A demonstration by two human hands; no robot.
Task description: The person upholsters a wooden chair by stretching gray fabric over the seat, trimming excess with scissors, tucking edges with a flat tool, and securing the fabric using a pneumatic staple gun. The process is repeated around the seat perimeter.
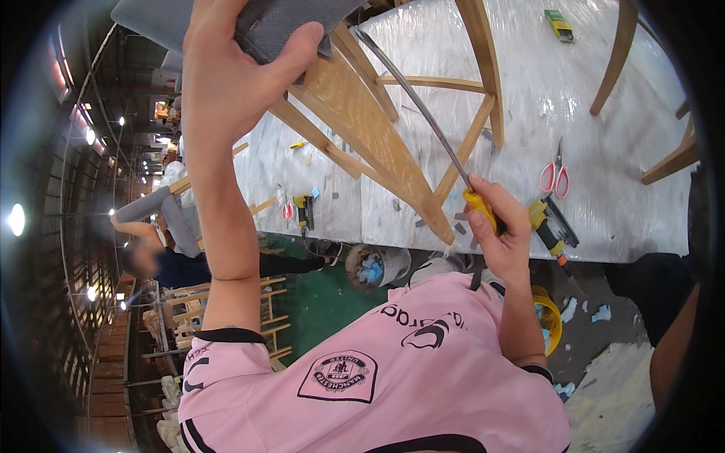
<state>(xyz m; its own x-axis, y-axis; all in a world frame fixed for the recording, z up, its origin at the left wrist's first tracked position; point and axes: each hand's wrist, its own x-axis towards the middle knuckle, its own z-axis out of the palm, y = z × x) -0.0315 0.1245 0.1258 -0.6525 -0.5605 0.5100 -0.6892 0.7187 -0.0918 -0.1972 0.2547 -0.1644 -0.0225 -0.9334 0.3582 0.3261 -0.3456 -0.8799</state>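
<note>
A worktable [604,151] wrapped in clear plastic fills the upper right. Red-handled scissors [555,175] lie on it at about three o'clock, with a yellow and black staple gun [553,226] just below them near the table edge. A small green and yellow box [559,25] sits at one o'clock. Another staple gun [303,210] rests near centre. A bucket [375,266] stands below the table, and another person [162,260] works at nine o'clock.

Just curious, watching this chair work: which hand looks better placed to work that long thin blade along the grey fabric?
Probably the right hand: its grip is already on the yellow-handled blade. The left hand is pinning the grey fabric on the wooden chair frame.
</note>
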